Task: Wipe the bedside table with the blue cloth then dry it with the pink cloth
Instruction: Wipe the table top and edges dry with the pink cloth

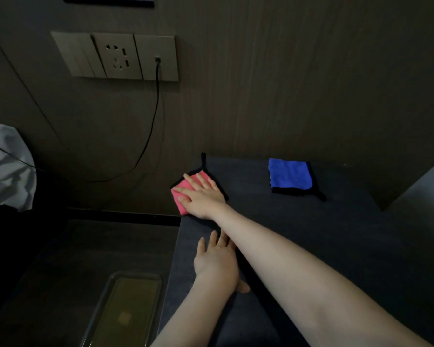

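Lying flat under R hand (203,196): pink cloth (180,194), no grip.

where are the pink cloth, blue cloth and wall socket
pink cloth (179,194), head view, bare pink part left of the hand
blue cloth (290,175), head view, middle of the blue face
wall socket (118,56), head view, middle plate

pink cloth (186,194) table's left edge, blue cloth (290,177) folded

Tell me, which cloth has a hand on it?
The pink cloth, at the table's left back corner. The right hand presses flat on it. The blue cloth lies folded farther right with no hand touching it.
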